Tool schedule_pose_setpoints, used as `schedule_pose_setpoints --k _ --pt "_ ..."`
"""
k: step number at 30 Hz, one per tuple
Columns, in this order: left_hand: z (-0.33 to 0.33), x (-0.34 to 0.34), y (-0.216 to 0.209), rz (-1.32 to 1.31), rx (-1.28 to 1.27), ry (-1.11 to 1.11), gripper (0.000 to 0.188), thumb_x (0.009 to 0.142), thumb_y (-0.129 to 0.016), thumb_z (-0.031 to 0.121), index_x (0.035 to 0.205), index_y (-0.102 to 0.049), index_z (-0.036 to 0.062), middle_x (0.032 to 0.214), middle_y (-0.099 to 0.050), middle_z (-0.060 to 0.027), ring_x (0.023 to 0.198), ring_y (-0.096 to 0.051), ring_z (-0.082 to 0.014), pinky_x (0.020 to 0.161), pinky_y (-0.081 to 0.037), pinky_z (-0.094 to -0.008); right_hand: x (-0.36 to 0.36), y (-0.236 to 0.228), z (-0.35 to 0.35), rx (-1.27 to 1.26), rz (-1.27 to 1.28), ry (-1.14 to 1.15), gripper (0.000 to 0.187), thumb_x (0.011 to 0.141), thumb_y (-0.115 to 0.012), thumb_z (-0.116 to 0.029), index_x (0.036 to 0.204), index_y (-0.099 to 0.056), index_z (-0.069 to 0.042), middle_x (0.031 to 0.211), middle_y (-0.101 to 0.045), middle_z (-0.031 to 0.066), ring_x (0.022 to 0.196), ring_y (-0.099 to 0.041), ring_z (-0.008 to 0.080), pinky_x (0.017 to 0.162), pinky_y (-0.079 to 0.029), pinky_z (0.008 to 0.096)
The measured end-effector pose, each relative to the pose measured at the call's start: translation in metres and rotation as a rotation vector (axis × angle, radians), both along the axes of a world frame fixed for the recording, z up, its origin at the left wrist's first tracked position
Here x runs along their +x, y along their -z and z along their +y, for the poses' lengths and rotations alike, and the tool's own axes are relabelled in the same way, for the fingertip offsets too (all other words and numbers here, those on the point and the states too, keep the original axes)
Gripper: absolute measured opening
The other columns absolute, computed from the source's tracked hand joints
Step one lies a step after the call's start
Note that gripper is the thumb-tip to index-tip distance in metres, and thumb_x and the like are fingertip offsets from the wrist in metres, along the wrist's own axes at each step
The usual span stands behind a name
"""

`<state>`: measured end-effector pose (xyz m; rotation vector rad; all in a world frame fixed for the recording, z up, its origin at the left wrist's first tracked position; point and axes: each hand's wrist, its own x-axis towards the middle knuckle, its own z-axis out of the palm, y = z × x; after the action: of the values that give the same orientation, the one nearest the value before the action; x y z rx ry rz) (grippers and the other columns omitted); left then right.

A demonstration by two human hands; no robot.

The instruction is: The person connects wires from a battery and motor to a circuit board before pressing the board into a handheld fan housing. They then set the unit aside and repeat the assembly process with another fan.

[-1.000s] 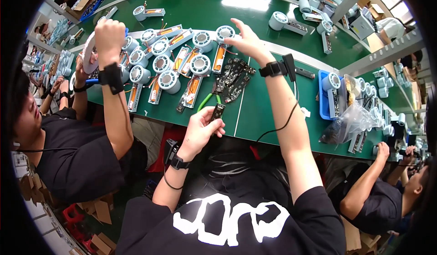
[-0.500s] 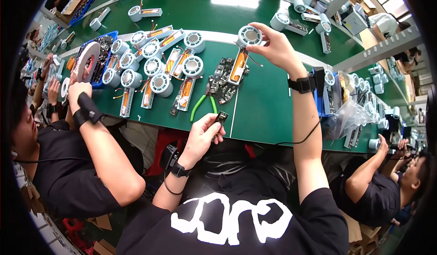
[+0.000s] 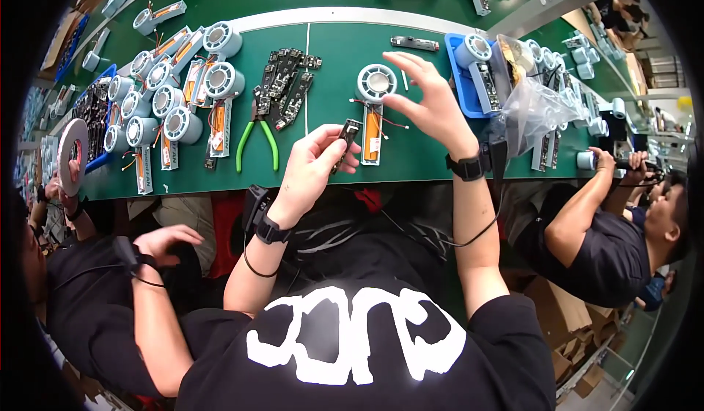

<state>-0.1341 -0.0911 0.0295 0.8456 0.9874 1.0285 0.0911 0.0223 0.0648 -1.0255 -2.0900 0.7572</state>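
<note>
My left hand [image 3: 319,163] pinches a narrow black circuit board [image 3: 350,131] just above the table's front edge. A light-blue handheld fan [image 3: 377,83] lies on the green mat, its round head away from me. Its open handle shows an orange battery [image 3: 372,134] and thin loose wires. My right hand [image 3: 429,99] is beside the fan head, fingers and thumb spread, holding nothing; whether the thumb still touches the rim I cannot tell. Left of the fan lie a pile of black circuit boards [image 3: 282,81] and green-handled cutters [image 3: 269,147].
Several fans with open handles [image 3: 181,123] crowd the table's left side. Blue bins stand at left [image 3: 100,163] and right [image 3: 456,81], the right one beside a clear plastic bag [image 3: 532,110]. Co-workers sit on both sides; a tape roll [image 3: 72,158] is by the left one's hand.
My right hand has brought the fan down and nearer, laid it on the mat and let go. My left hand keeps the circuit board. The view has swung right; the left co-worker's arm has lowered.
</note>
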Motion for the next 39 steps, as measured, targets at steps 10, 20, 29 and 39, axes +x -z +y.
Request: schedule_pose_setpoints --k 10,20,29,39 --pt "0.01 0.019 0.013 -0.102 -0.009 -0.085 0.029 0.106 -0.048 0.012 0.127 -0.059 -0.0045 0.102 -0.07 -0.012 0.083 -0.069 -0.0164 0.077 -0.059 -0.0318 0.0 0.05 -0.066 0.043 0.022 0.048 0.03 0.08 -0.078 0.0 0.109 -0.076 -0.006 0.101 -0.073 0.0058 0.087 -0.069 0.0181 0.075 -0.055 0.0297" --pt "0.01 0.007 0.021 -0.228 -0.115 -0.162 0.03 0.107 -0.046 0.013 0.13 -0.056 -0.0029 0.105 -0.07 -0.0128 0.088 -0.069 -0.0181 0.081 -0.058 -0.0317 -0.033 0.058 -0.06 -0.087 0.401 0.168 0.025 0.084 -0.075 0.006 0.108 -0.075 0.001 0.095 -0.074 0.0081 0.082 -0.069 0.0133 0.074 -0.054 0.0241" --pt "0.018 0.0 0.022 -0.347 -0.079 -0.156 0.032 0.108 -0.047 0.014 0.135 -0.053 -0.0013 0.096 -0.064 -0.0063 0.078 -0.062 -0.0128 0.072 -0.052 -0.0274 -0.038 0.07 -0.052 -0.079 0.467 0.186 0.014 0.085 -0.075 0.006 0.099 -0.073 0.005 0.094 -0.074 0.0096 0.081 -0.069 0.0132 0.073 -0.055 0.0249" --pt "0.031 0.012 0.016 -0.238 -0.097 -0.098 0.035 0.11 -0.043 0.018 0.14 -0.049 0.0018 0.092 -0.057 -0.0045 0.066 -0.05 -0.0077 0.05 -0.038 -0.0214 -0.043 0.061 -0.042 0.153 0.158 0.209 0.011 0.088 -0.071 -0.001 0.099 -0.074 -0.001 0.093 -0.072 0.0087 0.079 -0.068 0.0195 0.07 -0.052 0.0293"
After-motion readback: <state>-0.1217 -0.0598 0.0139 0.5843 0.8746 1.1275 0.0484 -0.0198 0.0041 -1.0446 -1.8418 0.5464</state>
